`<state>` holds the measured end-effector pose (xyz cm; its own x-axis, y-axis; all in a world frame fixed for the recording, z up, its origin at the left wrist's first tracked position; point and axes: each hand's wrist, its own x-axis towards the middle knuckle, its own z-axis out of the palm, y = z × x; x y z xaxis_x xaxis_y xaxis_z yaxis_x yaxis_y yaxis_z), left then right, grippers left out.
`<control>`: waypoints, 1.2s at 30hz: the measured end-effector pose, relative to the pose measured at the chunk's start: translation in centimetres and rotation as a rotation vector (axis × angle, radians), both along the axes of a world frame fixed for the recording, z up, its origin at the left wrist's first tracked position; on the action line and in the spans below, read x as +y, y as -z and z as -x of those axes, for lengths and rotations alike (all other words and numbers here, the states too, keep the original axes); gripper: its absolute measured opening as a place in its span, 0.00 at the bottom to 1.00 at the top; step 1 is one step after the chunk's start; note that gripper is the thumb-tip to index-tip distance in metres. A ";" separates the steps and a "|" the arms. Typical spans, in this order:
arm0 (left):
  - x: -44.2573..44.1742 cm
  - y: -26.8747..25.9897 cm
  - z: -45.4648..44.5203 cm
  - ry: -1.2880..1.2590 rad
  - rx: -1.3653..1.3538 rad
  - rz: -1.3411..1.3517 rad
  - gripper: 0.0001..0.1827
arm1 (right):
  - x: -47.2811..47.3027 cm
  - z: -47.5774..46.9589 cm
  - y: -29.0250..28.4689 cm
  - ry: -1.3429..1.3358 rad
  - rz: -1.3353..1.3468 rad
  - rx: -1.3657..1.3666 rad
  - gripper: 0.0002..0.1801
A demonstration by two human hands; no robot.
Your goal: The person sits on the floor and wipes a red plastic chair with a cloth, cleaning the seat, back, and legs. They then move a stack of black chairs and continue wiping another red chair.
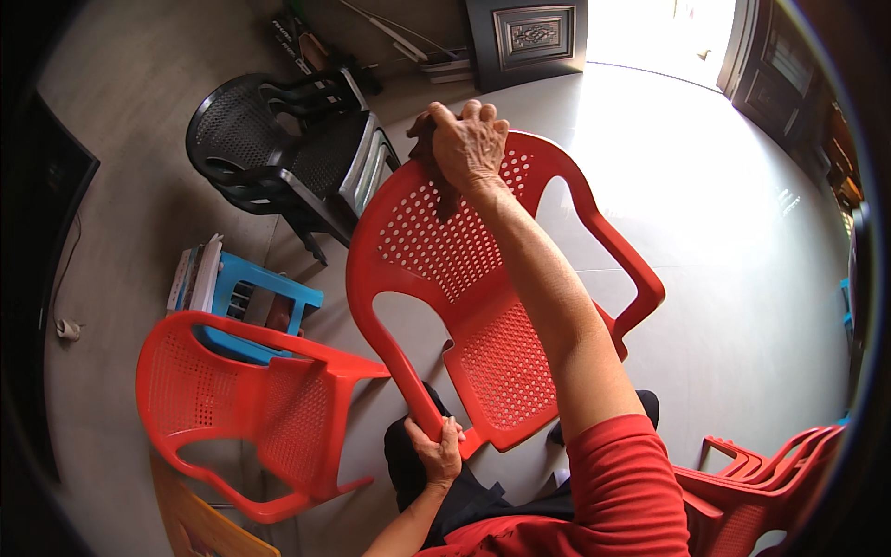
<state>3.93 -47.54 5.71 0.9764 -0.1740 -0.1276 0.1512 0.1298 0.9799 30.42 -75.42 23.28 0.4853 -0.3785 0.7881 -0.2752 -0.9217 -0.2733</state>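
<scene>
A red plastic armchair (480, 278) with a perforated back and seat stands directly before me, its seat towards my knees. My right hand (473, 139) is on the top rim of its backrest and presses a dark brown cloth (440, 182) there. Part of the cloth hangs over the holes of the backrest. My left hand (438, 445) grips the front end of the chair's left armrest, close to my knee. My right forearm hides part of the backrest and of the right side of the seat.
To the left lies a second red plastic chair (292, 418), by a blue plastic stool (264, 282) and upright books (198, 275). Black plastic chairs (278, 146) stand stacked beyond. Stacked red chairs (759, 480) are at lower right. A yellow board (202, 522) is at lower left; a bright doorway (654, 35) lies ahead.
</scene>
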 end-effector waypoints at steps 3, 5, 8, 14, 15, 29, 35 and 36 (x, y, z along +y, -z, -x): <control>-0.2 -0.6 -0.1 0.026 -0.036 -0.004 0.19 | -4.8 1.6 0.4 0.158 -0.036 0.064 0.10; -0.4 -0.8 -0.1 0.026 -0.047 -0.013 0.18 | -7.9 3.7 1.5 0.271 -0.059 0.114 0.12; -0.7 -0.8 0.0 0.019 -0.051 -0.017 0.18 | -12.2 8.8 4.7 0.360 -0.069 0.197 0.18; -0.4 -0.7 0.0 0.025 -0.065 -0.078 0.16 | -13.9 17.9 13.0 0.364 0.151 0.464 0.22; -0.4 -0.6 0.0 0.020 -0.071 -0.088 0.15 | -13.9 18.8 13.1 0.378 0.148 0.515 0.21; -0.7 -0.5 0.0 0.004 -0.078 -0.084 0.18 | -11.0 35.8 13.8 0.567 -0.252 0.524 0.28; -0.8 -1.1 0.3 0.031 -0.074 -0.099 0.18 | -13.0 38.4 20.7 0.323 -0.694 0.308 0.31; -0.7 -1.2 0.3 0.027 -0.071 -0.115 0.17 | -12.6 37.8 21.3 0.312 -0.758 0.226 0.32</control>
